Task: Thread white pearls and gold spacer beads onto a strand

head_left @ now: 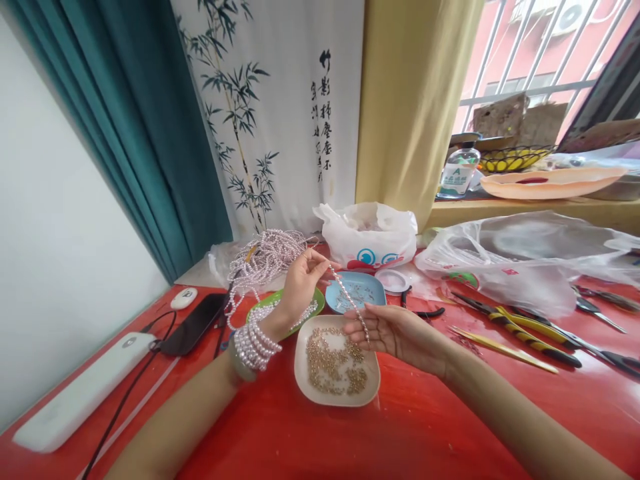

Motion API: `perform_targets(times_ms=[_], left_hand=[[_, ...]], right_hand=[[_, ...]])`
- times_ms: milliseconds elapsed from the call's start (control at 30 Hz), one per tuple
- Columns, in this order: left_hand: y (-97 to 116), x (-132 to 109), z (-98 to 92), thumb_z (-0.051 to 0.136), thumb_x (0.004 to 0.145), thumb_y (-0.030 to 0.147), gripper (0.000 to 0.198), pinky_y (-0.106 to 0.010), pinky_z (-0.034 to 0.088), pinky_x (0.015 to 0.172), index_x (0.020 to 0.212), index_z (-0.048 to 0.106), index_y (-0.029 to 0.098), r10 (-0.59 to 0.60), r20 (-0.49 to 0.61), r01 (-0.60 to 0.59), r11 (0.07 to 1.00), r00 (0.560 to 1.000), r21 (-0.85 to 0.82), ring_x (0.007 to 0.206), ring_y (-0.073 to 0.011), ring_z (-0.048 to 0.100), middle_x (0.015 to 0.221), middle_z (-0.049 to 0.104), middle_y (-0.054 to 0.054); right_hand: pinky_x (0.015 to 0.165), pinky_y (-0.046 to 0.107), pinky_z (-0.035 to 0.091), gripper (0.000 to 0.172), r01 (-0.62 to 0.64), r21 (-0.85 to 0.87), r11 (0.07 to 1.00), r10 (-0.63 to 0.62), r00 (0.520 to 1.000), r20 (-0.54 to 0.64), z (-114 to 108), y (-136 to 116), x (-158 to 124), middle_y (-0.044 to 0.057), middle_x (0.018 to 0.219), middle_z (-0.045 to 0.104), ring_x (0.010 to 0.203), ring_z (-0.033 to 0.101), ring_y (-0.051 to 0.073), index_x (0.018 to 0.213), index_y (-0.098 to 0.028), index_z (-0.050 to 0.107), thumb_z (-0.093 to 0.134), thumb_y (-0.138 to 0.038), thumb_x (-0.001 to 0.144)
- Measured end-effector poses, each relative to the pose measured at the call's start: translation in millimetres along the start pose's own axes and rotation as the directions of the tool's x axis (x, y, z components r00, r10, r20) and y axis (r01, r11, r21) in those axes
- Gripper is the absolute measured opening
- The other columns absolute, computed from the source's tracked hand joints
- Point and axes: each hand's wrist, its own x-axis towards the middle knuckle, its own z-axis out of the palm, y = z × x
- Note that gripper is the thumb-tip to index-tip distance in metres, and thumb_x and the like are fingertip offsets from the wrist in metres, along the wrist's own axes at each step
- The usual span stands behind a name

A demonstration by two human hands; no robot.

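Note:
A short strand of pinkish beads [346,293] slants between my hands, above the plates. Its upper end is pinched in the fingertips of my left hand [303,280]. My right hand [395,333] is turned palm up, its fingers fairly straight, and holds the strand's lower part across them. Several loops of pearly beads [255,343] wrap my left wrist. Under my right fingers sits a cream plate [340,399] with loose gold-coloured beads. A green plate [320,299] of pearly beads is partly hidden behind my left hand. Behind the strand is a blue plate [379,283] with small thin pieces.
A heap of bead strings [273,257] lies at the back left, beside a white plastic bag [370,237]. Yellow-black pliers [530,333], tweezers [505,350] and scissors [595,347] lie right. A phone [195,323] and a white power strip [85,393] are left.

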Motion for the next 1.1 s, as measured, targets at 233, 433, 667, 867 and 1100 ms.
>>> perform_targets(times_ms=[233,433,667,867,1100], left_hand=[[-2.7,5.7,-9.6,0.053,0.079,0.027,0.011,-0.020,0.049,0.051,0.076,0.048,0.018,0.010,-0.069,-0.007,0.999,0.998,0.031,0.062,-0.0129,0.065,0.080,0.068,-0.004],[-4.1,8.0,-11.9,0.055,0.078,0.028,0.012,-0.019,0.049,0.051,0.076,0.047,0.018,0.006,-0.112,-0.005,1.000,0.994,0.002,0.065,-0.0133,0.065,0.079,0.068,-0.004],[-5.8,10.0,-14.0,0.055,0.077,0.027,0.012,-0.020,0.048,0.053,0.075,0.047,0.018,-0.016,-0.111,0.009,0.998,0.994,-0.066,0.063,-0.0126,0.064,0.077,0.068,-0.002],[5.9,6.0,-9.4,0.055,0.077,0.020,0.009,-0.021,0.049,0.057,0.073,0.047,0.017,-0.036,-0.043,0.031,0.993,0.998,-0.111,0.062,-0.0117,0.064,0.071,0.068,-0.002],[9.6,5.6,-8.7,0.056,0.077,0.020,0.011,-0.021,0.050,0.058,0.073,0.046,0.017,-0.059,-0.020,0.055,0.983,0.998,-0.177,0.062,-0.0119,0.064,0.071,0.068,-0.001]], right_hand=[[0.059,0.019,0.047,0.027,-0.002,-0.025,1.000,0.001,0.998,-0.056,-1.4,3.7,3.2,0.010,0.078,0.070,0.061,0.062,0.009,0.085,-0.009,0.066,0.041,-0.019,0.086],[0.053,0.016,0.042,0.021,0.072,-0.079,0.994,-0.078,0.993,-0.087,0.4,6.1,5.1,0.007,0.070,0.067,0.058,0.055,0.008,0.081,-0.010,0.069,0.050,-0.020,0.080],[0.042,0.015,0.028,0.018,0.139,-0.151,0.979,-0.160,0.978,-0.132,-3.5,8.1,6.9,-0.001,0.060,0.054,0.047,0.034,0.003,0.080,-0.011,0.069,0.063,-0.025,0.070],[0.041,0.023,0.008,0.022,0.130,-0.387,0.913,-0.191,0.974,-0.123,-1.7,4.9,4.4,-0.007,0.049,0.032,0.043,0.017,0.004,0.067,-0.011,0.062,0.063,-0.033,0.068],[0.042,0.025,0.006,0.020,0.146,-0.413,0.899,-0.242,0.951,-0.191,0.1,3.5,2.2,-0.009,0.047,0.021,0.044,0.012,0.006,0.064,-0.013,0.060,0.054,-0.032,0.070]])
